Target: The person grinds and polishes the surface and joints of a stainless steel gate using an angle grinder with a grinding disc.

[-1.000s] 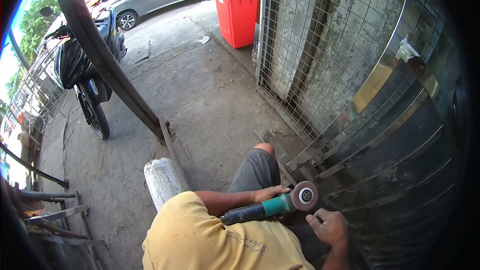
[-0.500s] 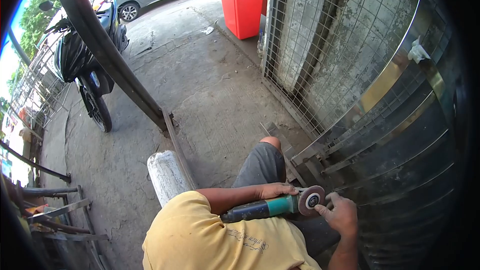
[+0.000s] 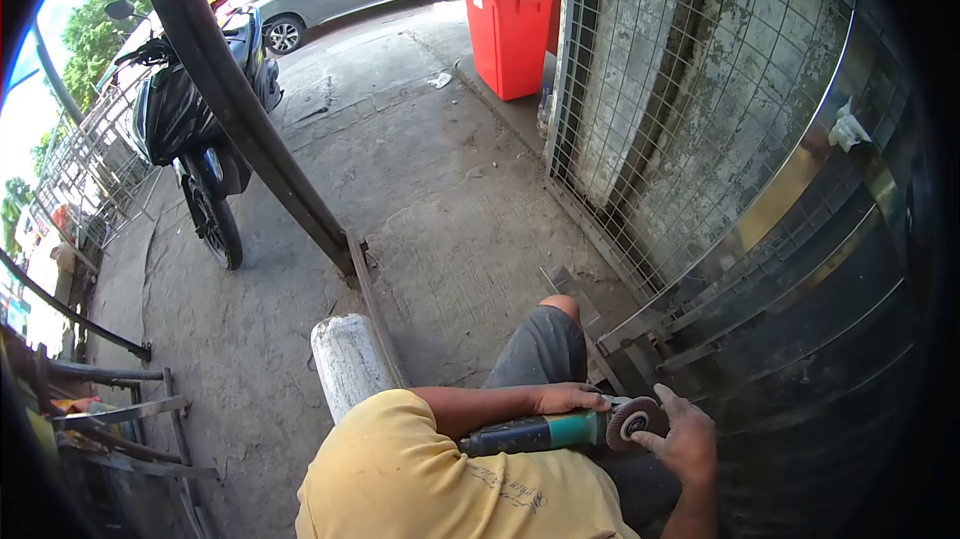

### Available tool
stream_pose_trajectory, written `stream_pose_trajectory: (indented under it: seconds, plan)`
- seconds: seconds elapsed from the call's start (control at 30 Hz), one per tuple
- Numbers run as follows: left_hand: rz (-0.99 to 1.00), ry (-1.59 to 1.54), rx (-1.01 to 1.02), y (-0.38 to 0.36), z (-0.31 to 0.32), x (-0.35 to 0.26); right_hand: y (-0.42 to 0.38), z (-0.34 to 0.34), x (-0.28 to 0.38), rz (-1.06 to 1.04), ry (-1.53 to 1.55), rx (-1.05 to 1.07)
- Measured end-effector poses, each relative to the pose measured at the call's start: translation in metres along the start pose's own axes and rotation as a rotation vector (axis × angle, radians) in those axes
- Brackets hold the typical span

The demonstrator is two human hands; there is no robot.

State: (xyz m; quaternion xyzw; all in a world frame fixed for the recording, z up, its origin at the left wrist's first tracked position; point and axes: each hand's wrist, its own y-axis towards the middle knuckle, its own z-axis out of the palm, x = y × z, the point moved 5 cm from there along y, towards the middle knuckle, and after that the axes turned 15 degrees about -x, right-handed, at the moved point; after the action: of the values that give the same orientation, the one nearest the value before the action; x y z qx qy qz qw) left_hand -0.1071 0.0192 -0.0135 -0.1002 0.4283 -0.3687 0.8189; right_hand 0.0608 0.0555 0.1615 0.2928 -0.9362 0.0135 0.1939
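Spread wider, the right hand (image 3: pixel 688 439) flanks the disc (image 3: pixel 630 424), left hand (image 3: pixel 572 398) grasping grinder (image 3: pixel 574 429), shirt script (image 3: pixel 508 488) unreadable.

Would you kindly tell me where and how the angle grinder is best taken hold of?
Probably by the dark rear body of the angle grinder, wrapped from above: it is long and roughly cylindrical, its upper side is uncovered, and it lies at the end away from the disc. The left hand and right hand are both at the disc end.
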Motion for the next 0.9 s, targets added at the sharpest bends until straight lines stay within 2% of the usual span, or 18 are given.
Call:
stream_pose_trajectory:
  seconds: [0.07,0.17,0.27,0.37,0.4,0.5,0.53,0.63,0.67,0.7,0.73,0.77,0.83,0.87,0.9]
  plan:
    - [0.061,0.098,-0.037,0.011,-0.006,0.006,0.003,0.010,0.003,-0.114,0.061,-0.019]
    - [0.017,0.146,-0.029,0.011,-0.016,0.009,0.001,0.032,-0.012,0.231,-0.032,0.185]
    - [0.067,0.310,-0.146,-0.019,-0.005,-0.018,-0.023,0.065,-0.041,0.297,0.005,0.096]
    - [0.046,0.366,-0.123,-0.020,-0.001,-0.017,-0.013,0.038,-0.023,0.269,-0.029,0.176]
    - [0.045,0.244,-0.080,-0.007,-0.005,-0.003,-0.011,0.033,-0.017,0.023,0.032,-0.109]
    - [-0.035,-0.086,0.045,0.011,-0.009,0.023,-0.004,0.040,0.008,-0.511,0.034,-0.297]
    - [0.041,-0.090,0.025,0.006,-0.004,0.017,-0.004,0.050,0.010,-0.561,0.061,-0.345]
    - [0.101,-0.184,0.021,0.018,-0.012,0.020,0.010,0.067,0.001,-0.403,0.289,-0.341]
    - [0.156,-0.189,-0.027,0.016,-0.015,0.014,0.017,0.070,0.004,-0.386,0.264,-0.448]
    - [0.210,-0.187,-0.073,0.009,-0.016,-0.002,0.025,0.080,-0.002,-0.226,0.358,-0.506]
    - [0.315,-0.081,-0.161,0.007,-0.019,-0.020,0.033,0.092,-0.010,-0.061,0.449,-0.565]
    - [0.436,0.276,-0.392,-0.003,-0.030,-0.043,0.039,0.106,-0.018,0.113,0.536,-0.619]
    - [0.514,0.437,-0.686,-0.012,-0.034,-0.070,0.068,0.122,-0.026,0.333,0.861,-0.804]
    - [0.568,0.468,-0.740,-0.020,-0.027,-0.086,0.082,0.125,-0.033,0.546,0.898,-0.794]
    - [0.623,0.499,-0.794,-0.028,-0.020,-0.100,0.096,0.121,-0.034,0.644,0.962,-0.781]
